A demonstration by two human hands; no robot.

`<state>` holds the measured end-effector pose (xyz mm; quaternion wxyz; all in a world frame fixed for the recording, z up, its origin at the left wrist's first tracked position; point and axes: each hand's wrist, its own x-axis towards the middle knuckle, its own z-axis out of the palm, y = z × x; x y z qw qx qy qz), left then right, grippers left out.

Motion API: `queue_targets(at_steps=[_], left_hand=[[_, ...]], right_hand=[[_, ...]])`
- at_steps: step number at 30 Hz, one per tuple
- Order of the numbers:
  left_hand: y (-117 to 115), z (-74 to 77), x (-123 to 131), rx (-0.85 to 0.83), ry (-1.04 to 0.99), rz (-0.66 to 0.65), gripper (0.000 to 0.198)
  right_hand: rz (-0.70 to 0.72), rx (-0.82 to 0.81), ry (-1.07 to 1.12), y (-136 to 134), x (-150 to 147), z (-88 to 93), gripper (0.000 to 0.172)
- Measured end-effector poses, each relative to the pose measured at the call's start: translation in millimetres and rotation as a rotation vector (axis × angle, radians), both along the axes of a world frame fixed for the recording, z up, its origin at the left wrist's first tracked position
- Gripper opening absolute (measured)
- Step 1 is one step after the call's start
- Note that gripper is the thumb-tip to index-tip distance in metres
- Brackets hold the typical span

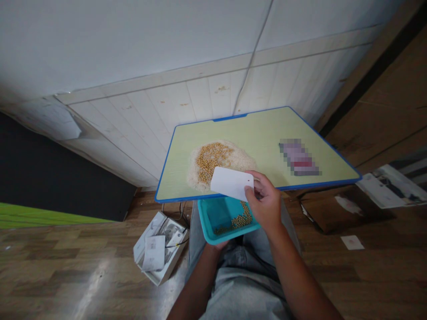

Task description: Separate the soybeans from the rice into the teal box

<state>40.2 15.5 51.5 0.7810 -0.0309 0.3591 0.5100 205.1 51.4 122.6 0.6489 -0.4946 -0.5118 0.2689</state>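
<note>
My right hand (265,202) pinches a white card (231,182) at the near edge of a small green table with a blue rim (267,133). The card's far edge rests by a pile of white rice mixed with yellow beans (216,162). Below the table edge, a teal tray (213,218) holds several yellow beans (238,221). My left hand (218,244) supports the tray from underneath; its fingers are mostly hidden by the tray.
A blurred purple packet (299,156) lies on the table's right side. An open white box with papers (159,250) sits on the wood floor at left. Papers (393,184) lie on the floor at right. A white panelled wall stands behind.
</note>
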Motion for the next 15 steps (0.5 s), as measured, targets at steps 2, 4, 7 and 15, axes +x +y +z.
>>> queue_targets(at_steps=[2,4,7,15], left_hand=[[-3.4,-2.1,-3.1,0.011,0.014,-0.015,0.071],[-6.4,-6.0,-6.7,0.056,0.026,-0.026,0.066],[-8.3,-12.7,-10.6,0.123,0.044,-0.024,0.06],[-6.5,-7.7,-12.1,0.058,0.036,-0.024,0.069]], right_hand=[[-0.045,-0.003,0.001,1.4,5.9,0.0,0.04],[-0.092,-0.008,0.011,2.8,11.0,0.4,0.041],[-0.165,-0.012,0.027,5.1,15.9,0.9,0.04],[-0.277,0.026,0.013,10.6,19.0,-2.0,0.039]])
